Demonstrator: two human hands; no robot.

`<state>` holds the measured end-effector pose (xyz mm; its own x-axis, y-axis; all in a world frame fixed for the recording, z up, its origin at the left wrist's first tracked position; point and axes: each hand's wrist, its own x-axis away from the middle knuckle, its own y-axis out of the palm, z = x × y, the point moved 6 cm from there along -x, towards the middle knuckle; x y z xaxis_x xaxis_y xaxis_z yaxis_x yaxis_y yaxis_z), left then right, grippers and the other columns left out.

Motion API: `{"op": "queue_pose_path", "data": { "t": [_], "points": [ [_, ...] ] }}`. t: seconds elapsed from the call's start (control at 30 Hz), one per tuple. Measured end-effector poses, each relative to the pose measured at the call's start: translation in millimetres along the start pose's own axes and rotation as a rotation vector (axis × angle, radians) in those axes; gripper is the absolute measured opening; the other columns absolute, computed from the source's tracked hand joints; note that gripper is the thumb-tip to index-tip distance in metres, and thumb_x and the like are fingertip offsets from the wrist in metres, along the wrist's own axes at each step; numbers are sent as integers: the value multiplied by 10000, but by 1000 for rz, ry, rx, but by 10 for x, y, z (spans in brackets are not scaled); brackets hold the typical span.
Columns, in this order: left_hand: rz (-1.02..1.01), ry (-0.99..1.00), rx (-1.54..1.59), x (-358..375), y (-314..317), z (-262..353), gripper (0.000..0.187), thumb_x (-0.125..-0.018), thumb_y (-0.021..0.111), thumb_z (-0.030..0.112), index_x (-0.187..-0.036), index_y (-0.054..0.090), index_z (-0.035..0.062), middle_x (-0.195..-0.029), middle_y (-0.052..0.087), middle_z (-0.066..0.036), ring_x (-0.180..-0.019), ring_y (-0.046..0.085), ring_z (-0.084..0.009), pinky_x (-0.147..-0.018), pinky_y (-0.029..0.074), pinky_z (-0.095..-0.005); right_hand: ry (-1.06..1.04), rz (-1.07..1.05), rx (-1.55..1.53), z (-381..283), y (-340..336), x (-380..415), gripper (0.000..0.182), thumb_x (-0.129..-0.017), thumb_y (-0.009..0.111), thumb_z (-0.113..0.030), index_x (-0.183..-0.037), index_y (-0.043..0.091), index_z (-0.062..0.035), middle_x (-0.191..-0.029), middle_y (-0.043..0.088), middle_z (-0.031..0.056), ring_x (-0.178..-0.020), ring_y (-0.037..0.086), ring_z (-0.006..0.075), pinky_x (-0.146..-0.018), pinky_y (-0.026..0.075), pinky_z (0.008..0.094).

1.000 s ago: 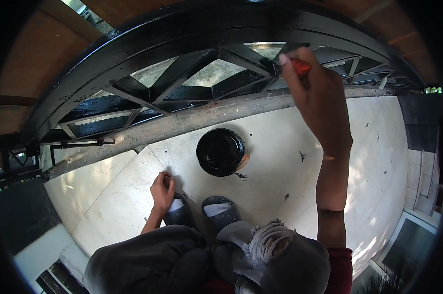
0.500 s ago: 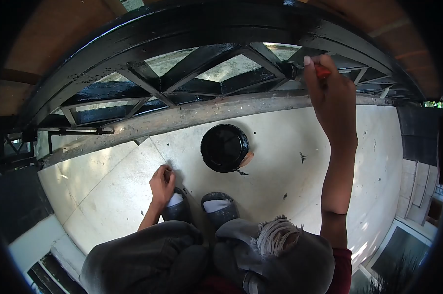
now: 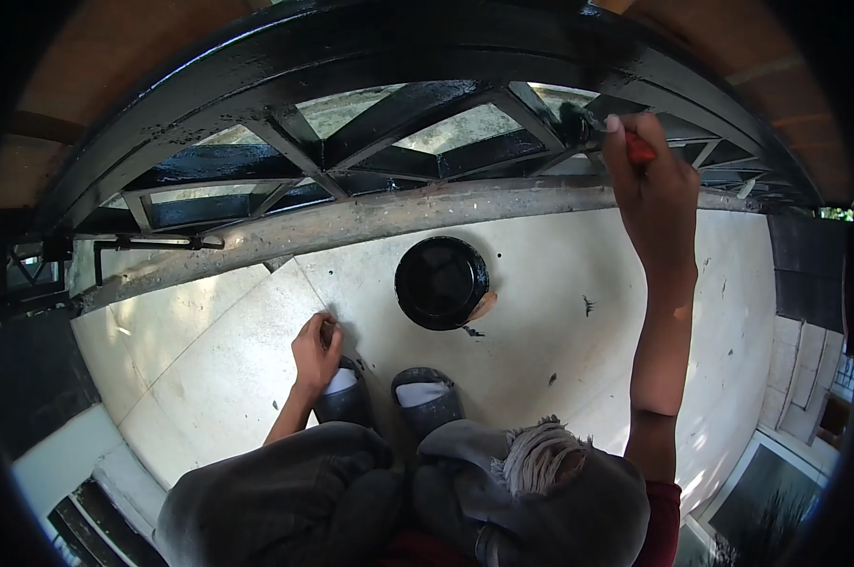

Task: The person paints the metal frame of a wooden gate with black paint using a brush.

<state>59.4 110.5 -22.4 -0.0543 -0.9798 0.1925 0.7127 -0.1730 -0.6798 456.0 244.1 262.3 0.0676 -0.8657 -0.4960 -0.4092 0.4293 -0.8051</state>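
Note:
My right hand (image 3: 661, 180) is closed around the red handle of a paintbrush (image 3: 640, 148), arm stretched forward. The brush's dark bristle end lies against the lattice bars of a black metal gate (image 3: 403, 118), whose surface shines wetly in places. Low by my left foot, my left hand (image 3: 317, 352) is loosely curled, and nothing shows in its fingers. Between the gate and my feet, a round black tub (image 3: 401, 288) stands on the floor with dark, glossy paint inside.
A brown leaf-like piece (image 3: 483, 305) lies against the tub's right side. Dark paint specks dot the pale tiled floor (image 3: 531, 274). A concrete sill (image 3: 379, 214) runs under the gate. My feet wear dark slippers (image 3: 431, 413) below my bent knees.
My right hand and the brush have shifted slightly right along the lattice as the whole view moved a little. My left hand keeps its curled pose by the foot.

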Motion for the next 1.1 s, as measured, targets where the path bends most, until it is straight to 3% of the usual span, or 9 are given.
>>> {"op": "queue_pose_path", "data": {
  "t": [0.27, 0.37, 0.47, 0.57, 0.63, 0.77, 0.83, 1.0, 1.1],
  "points": [
    [0, -2, 10, 9, 2, 5, 142, -889, 674, 88, -1002, 640, 8, -733, 614, -111, -592, 573, -201, -592, 479, -335, -79, 42, 35, -31, -99, 17, 189, -994, 665, -116, -889, 518, -60, -572, 543, 102, -457, 570, 214, -478, 444, 275],
    [7, 2, 3, -30, -12, 35, 141, -889, 674, 88, -1002, 640, 11, -737, 617, -112, -595, 579, -202, -594, 481, -336, -59, -72, 39, 15, -6, 35, 180, -997, 657, -109, -882, 529, -59, -573, 546, 92, -462, 579, 196, -476, 440, 271],
    [5, -2, -3, -14, 3, -6, 143, -886, 675, 89, -1002, 638, 15, -737, 618, -110, -596, 581, -203, -595, 481, -335, -64, 17, 31, -11, -129, 50, 180, -999, 652, -105, -871, 535, -57, -570, 541, 88, -454, 566, 183, -473, 429, 260],
    [-1, -7, 4, -12, 6, -15, 146, -882, 676, 92, -1003, 637, 20, -734, 616, -107, -597, 582, -204, -595, 481, -336, -49, -84, 46, 47, -23, 54, 173, -999, 654, -106, -874, 544, -57, -578, 564, 81, -466, 585, 167, -474, 427, 253],
    [-19, -16, 15, 26, 1, -30, 149, -881, 677, 96, -1004, 636, 22, -733, 615, -105, -598, 583, -205, -595, 481, -339, -63, -4, 2, -61, -160, 55, 176, -998, 654, -99, -870, 541, -56, -575, 555, 74, -461, 568, 155, -473, 425, 252],
    [-5, -8, 12, -6, 4, -19, 145, -885, 676, 99, -1003, 638, 24, -731, 615, -102, -598, 583, -203, -596, 482, -338, -55, -67, 15, 47, -73, 88, 178, -997, 653, -97, -866, 540, -55, -579, 554, 69, -459, 557, 152, -474, 425, 257],
    [-20, -18, 15, 24, 2, -32, 144, -886, 677, 100, -1002, 639, 24, -732, 616, -101, -599, 584, -201, -597, 483, -335, -58, 47, 42, 6, -237, 65, 187, -998, 649, -96, -859, 532, -54, -579, 539, 74, -454, 532, 156, -481, 425, 261],
    [-6, 5, 27, -2, -7, 4, 138, -898, 664, 74, -1020, 642, 14, -720, 601, -82, -598, 547, -157, -592, 465, -310, -71, -31, 26, 47, -138, 63, 179, -1001, 653, -112, -869, 550, -50, -591, 572, 56, -477, 546, 129, -491, 426, 258],
    [-3, 6, 29, 1, 0, -11, 137, -899, 665, 75, -1019, 641, 13, -724, 604, -85, -600, 549, -160, -592, 465, -310, 36, 75, 8, 57, -295, 44, 206, -1011, 646, -128, -855, 537, -46, -591, 541, 63, -478, 500, 106, -492, 409, 244]
  ]
}}
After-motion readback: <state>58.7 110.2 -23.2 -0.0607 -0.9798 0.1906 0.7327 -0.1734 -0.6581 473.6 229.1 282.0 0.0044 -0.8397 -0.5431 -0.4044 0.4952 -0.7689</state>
